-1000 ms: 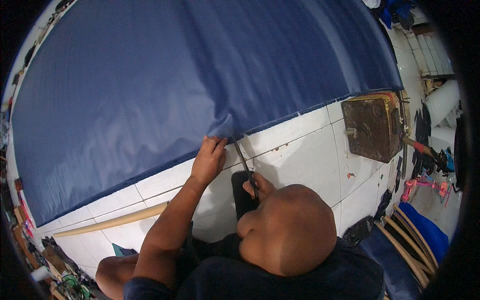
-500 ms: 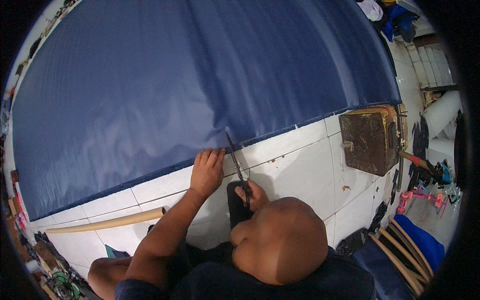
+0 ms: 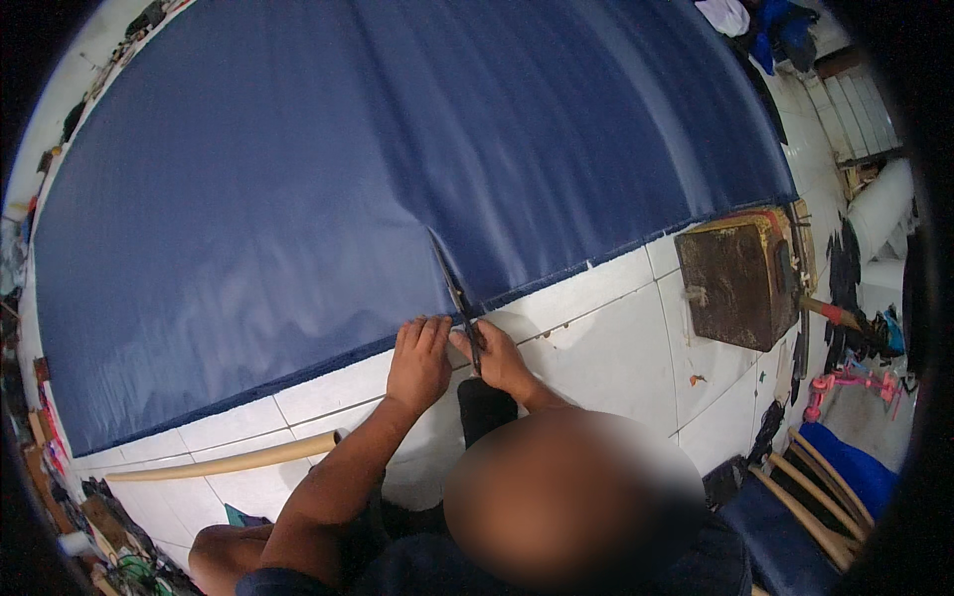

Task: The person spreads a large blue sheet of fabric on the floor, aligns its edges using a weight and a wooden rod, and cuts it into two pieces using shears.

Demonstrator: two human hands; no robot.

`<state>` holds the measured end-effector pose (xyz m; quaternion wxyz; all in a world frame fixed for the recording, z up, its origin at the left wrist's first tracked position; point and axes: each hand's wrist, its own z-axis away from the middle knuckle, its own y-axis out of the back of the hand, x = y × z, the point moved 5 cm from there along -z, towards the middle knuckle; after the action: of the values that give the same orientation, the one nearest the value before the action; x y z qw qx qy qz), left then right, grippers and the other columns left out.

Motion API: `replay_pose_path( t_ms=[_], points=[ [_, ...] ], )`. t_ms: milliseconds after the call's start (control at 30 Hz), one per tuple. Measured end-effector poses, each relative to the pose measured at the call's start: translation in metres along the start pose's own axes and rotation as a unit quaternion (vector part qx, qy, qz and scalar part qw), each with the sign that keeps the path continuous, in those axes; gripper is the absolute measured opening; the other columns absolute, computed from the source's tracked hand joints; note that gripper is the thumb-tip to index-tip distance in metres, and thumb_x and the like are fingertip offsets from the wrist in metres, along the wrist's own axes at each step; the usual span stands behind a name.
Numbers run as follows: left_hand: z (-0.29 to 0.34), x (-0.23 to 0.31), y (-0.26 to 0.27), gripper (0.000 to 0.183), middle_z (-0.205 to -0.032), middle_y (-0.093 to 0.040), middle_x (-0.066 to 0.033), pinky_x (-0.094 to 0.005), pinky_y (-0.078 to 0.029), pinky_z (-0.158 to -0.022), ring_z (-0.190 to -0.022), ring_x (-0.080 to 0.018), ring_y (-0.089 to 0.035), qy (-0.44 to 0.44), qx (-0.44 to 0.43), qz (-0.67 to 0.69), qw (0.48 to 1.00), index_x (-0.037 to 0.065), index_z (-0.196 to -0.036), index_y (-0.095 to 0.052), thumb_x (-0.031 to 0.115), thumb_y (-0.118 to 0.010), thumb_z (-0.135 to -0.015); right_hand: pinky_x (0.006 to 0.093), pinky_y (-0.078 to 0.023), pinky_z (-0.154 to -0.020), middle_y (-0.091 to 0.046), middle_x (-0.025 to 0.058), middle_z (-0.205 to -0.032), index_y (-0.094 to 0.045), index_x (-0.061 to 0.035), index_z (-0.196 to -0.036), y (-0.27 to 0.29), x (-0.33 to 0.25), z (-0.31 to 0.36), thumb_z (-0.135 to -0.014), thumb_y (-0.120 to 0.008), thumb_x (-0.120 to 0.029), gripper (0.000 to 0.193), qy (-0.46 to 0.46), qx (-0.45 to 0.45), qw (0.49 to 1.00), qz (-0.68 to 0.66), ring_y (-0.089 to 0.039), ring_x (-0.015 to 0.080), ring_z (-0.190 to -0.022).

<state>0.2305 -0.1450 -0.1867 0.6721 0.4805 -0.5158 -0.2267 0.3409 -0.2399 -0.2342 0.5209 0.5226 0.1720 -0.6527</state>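
A large dark blue sheet (image 3: 229, 228), smooth like vinyl, is spread over the white tiled floor. My left hand (image 3: 420, 360) is at its near edge, fingers close together over the border, with the thumb mostly hidden; it appears to grip the sheet there. Just to the right, my right hand (image 3: 494, 355) is closed round the handles of long dark scissors (image 3: 455, 289). Their blades reach past the near edge and into the sheet, beside a raised fold. Whether the blades are apart is hard to see.
A rusty metal box (image 3: 737, 283) stands by the sheet's right corner. On the tiles at left lies a tan cardboard tube (image 3: 224, 461); several more tubes (image 3: 810, 497) lie at lower right. Beyond the box are a white roll (image 3: 882, 211) and a pink toy scooter (image 3: 853, 383).
My right hand has moved up and forward to the sheet's edge, pushing the scissors deeper into the sheet. My left hand stays by the edge, slightly lower in view.
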Motion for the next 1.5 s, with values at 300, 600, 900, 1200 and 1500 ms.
replay_pose_path(
  t_ms=[300, 600, 900, 1200, 1500],
  points=[
    [0.001, -0.002, -0.005, 0.057, -0.123, -0.051, -0.0215, -0.0499, -0.037, -0.103, -0.119, -0.0414, -0.046, -0.013, -0.007, 0.01, 1.0, -0.004, -0.124, -0.052, 0.006, -0.065, -0.069, 0.0419, -0.047, -0.07, -0.063, 0.0161, -0.075, -0.059, -0.001, -0.082, 0.0, -0.023, -0.037, -0.089, -0.062, -0.058, 0.057, -0.127, -0.07, 0.988, -0.042, -0.063, 0.0292, -0.075],
    [-0.001, 0.003, 0.004, 0.061, -0.124, -0.051, -0.0214, -0.0487, -0.037, -0.105, -0.119, -0.0401, -0.047, -0.026, -0.01, -0.019, 0.999, -0.003, -0.128, -0.049, 0.008, -0.065, -0.07, 0.0292, -0.042, -0.047, -0.049, 0.0017, -0.059, -0.049, -0.0079, -0.071, -0.003, -0.042, -0.083, -0.09, -0.066, -0.053, 0.052, -0.069, -0.023, 0.993, -0.088, -0.052, 0.0116, -0.051],
    [0.001, 0.001, 0.002, 0.069, -0.129, -0.05, -0.0227, -0.0521, -0.033, -0.108, -0.122, -0.0409, -0.046, 0.009, -0.026, -0.026, 0.999, -0.004, -0.135, -0.046, 0.01, -0.066, -0.071, 0.0351, -0.045, -0.052, -0.054, 0.0062, -0.058, -0.056, -0.0056, -0.075, -0.007, -0.064, -0.129, -0.089, -0.06, -0.062, 0.058, -0.053, -0.052, 0.994, -0.085, -0.056, 0.0187, -0.05],
    [0.002, -0.006, -0.005, 0.067, -0.13, -0.049, -0.0234, -0.0558, -0.033, -0.109, -0.123, -0.0424, -0.045, 0.03, -0.026, -0.003, 0.999, -0.003, -0.136, -0.045, 0.014, -0.065, -0.074, 0.0347, -0.045, -0.052, -0.054, 0.0064, -0.058, -0.055, -0.0056, -0.073, -0.009, -0.11, -0.215, -0.087, -0.062, -0.063, 0.06, -0.035, -0.033, 0.997, -0.059, -0.057, 0.0187, -0.051],
    [-0.001, -0.007, -0.008, 0.065, -0.133, -0.049, -0.0202, -0.0569, -0.031, -0.11, -0.125, -0.0411, -0.044, 0.048, -0.068, 0.039, 0.996, 0.0, -0.139, -0.046, 0.016, -0.063, -0.078, 0.0356, -0.046, -0.052, -0.057, 0.0095, -0.057, -0.057, -0.0048, -0.07, -0.005, -0.144, -0.297, -0.085, -0.061, -0.067, 0.064, -0.036, -0.029, 0.997, -0.054, -0.058, 0.0216, -0.051]
  ],
)
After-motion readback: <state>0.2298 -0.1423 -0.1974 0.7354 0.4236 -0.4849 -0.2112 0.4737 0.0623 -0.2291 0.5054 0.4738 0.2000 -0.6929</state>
